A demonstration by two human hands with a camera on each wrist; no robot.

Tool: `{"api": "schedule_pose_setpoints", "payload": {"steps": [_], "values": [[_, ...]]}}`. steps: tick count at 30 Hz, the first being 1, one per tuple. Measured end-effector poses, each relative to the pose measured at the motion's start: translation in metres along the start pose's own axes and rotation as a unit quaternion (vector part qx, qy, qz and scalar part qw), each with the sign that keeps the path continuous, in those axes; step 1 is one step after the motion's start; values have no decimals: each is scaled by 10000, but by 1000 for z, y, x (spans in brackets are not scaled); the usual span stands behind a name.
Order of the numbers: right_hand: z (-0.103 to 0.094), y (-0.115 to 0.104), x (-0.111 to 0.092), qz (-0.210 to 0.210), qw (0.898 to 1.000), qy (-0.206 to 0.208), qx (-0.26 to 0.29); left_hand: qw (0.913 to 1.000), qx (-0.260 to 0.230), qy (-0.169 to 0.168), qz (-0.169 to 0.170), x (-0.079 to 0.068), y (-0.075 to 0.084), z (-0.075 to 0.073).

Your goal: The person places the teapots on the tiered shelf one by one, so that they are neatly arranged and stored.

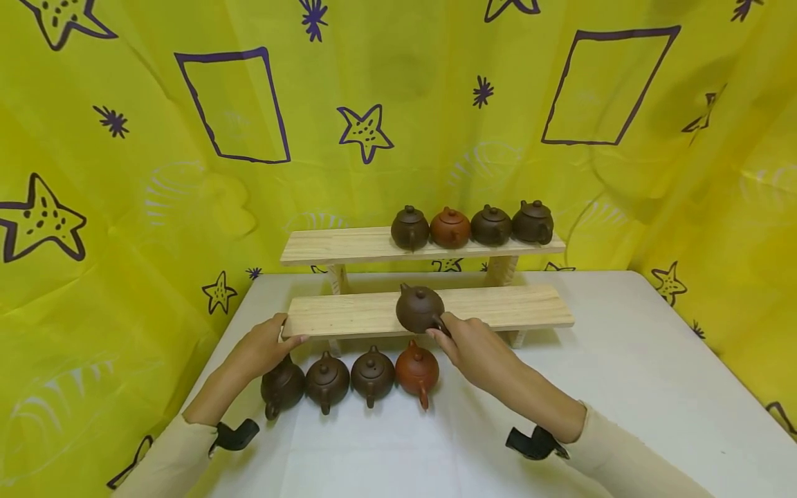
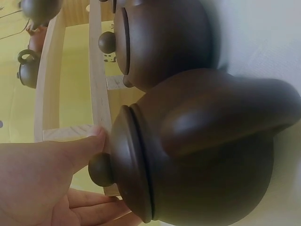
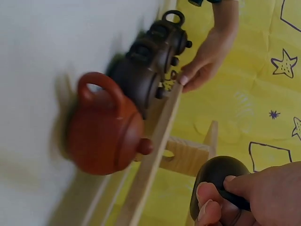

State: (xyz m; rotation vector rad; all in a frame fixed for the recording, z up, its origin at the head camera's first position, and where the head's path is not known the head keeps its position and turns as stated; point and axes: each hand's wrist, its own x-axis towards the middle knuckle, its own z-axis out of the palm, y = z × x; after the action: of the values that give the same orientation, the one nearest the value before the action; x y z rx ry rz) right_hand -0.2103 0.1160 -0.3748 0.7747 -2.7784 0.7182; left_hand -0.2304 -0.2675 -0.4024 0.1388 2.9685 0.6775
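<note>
My right hand (image 1: 473,349) pinches the handle of a dark brown teapot (image 1: 420,308) at the middle of the lower shelf of a two-tier wooden stand. In the right wrist view fingers and thumb close on that handle; whether the teapot's base touches the board cannot be told. The left hand (image 1: 264,344) grips the left end of the lower shelf (image 1: 342,315), thumb along its front edge. Directly below that hand stands a dark teapot (image 2: 211,155), its lid knob close to the thumb in the left wrist view.
In front of the stand, two more dark teapots (image 1: 327,380) and a reddish-brown teapot (image 1: 417,370) continue the row on the white table (image 1: 598,346). The upper shelf (image 1: 342,243) bears three dark teapots and a reddish one (image 1: 450,228) toward its right. A yellow patterned curtain (image 1: 411,76) hangs behind.
</note>
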Motion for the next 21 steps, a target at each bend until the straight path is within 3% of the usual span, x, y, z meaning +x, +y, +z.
{"api": "schedule_pose_setpoints", "payload": {"steps": [12, 21], "values": [[-11, -40, 80, 17, 9998, 132, 135, 9999, 55, 54, 71, 1, -2, 1], [0, -54, 127, 349, 9987, 367, 77, 9999, 39, 86, 70, 1, -2, 3]]}}
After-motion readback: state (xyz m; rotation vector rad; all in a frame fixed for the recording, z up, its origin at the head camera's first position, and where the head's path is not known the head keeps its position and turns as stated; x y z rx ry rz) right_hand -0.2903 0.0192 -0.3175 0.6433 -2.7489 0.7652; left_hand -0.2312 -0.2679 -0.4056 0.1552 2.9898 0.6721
